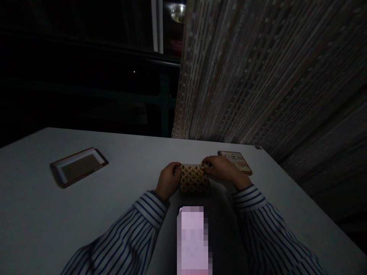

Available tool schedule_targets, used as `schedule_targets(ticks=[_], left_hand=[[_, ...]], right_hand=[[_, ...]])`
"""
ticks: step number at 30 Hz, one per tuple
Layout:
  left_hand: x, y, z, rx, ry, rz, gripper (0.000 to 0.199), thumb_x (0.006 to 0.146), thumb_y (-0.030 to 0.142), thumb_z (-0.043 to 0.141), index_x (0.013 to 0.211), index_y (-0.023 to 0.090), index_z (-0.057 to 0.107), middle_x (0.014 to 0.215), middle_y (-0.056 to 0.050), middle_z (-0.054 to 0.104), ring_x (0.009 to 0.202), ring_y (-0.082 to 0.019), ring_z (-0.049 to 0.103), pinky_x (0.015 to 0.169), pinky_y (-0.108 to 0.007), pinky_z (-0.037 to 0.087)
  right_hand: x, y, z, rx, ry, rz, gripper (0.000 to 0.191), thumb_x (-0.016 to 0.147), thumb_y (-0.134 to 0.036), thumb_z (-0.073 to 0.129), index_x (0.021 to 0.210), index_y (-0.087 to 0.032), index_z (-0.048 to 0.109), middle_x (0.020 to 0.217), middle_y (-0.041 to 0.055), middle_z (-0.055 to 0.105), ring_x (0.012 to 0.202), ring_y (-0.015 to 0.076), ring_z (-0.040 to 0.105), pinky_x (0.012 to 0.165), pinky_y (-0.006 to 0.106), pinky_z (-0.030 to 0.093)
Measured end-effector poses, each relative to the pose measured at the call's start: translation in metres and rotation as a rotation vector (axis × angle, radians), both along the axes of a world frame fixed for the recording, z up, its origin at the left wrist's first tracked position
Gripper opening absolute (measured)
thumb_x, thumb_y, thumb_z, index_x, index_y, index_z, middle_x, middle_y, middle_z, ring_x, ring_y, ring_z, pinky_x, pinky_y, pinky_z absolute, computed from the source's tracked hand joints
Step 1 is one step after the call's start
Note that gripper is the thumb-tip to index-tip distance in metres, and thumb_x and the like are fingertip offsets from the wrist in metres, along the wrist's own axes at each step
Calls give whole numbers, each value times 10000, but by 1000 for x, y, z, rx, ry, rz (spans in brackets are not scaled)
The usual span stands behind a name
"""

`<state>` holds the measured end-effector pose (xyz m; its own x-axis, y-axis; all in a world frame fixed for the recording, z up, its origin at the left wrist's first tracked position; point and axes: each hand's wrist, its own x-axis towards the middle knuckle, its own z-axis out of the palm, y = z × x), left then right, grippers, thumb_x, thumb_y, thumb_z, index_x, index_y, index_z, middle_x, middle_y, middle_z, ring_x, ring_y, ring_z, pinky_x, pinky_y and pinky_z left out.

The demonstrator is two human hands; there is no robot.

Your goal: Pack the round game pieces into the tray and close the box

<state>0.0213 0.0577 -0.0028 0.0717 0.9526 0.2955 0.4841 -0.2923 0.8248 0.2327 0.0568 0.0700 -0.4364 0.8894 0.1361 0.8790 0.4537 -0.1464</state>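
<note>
A block of round xiangqi pieces (191, 178), with dark characters on pale wooden faces, stands in neat rows on the white table before me. My left hand (169, 179) is closed against the block's left side, its fingertips at the upper left corner. At the upper right corner, my right hand (220, 168) pinches a piece between thumb and fingers, level with the top row. Both hands partly cover the block's ends, and the dim light hides some characters.
On the left of the white table (129, 160) lies a shallow open box (80, 166). A flat box with printed characters (236, 162) is beyond my right hand. Nearest me is a pixelated bright rectangle (192, 236). A beaded curtain (229, 68) hangs behind the table's far edge.
</note>
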Motion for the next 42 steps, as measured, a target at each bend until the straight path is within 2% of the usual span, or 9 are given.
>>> schedule_targets(ticks=[8, 31, 42], left_hand=[[0, 1, -1, 17, 26, 6, 263, 811, 264, 431, 966, 155, 613, 947, -79, 661, 854, -183, 608, 781, -301, 472], [1, 0, 0, 10, 25, 6, 253, 807, 250, 434, 948, 141, 613, 929, -85, 655, 820, -183, 597, 764, -310, 471], [1, 0, 2, 29, 48, 18, 228, 801, 226, 446, 918, 146, 623, 915, -72, 659, 824, -174, 601, 762, -296, 473]], right_hand=[[-1, -1, 2, -21, -57, -22, 229, 736, -223, 561, 946, -207, 651, 910, 57, 674, 849, 192, 602, 721, 281, 417], [-7, -5, 6, -5, -185, -21, 235, 789, -212, 514, 969, -217, 664, 918, 71, 681, 876, 214, 607, 721, 295, 418], [-10, -7, 12, -68, -229, -8, 263, 837, -233, 454, 1002, -195, 655, 976, 78, 671, 940, 194, 585, 801, 280, 396]])
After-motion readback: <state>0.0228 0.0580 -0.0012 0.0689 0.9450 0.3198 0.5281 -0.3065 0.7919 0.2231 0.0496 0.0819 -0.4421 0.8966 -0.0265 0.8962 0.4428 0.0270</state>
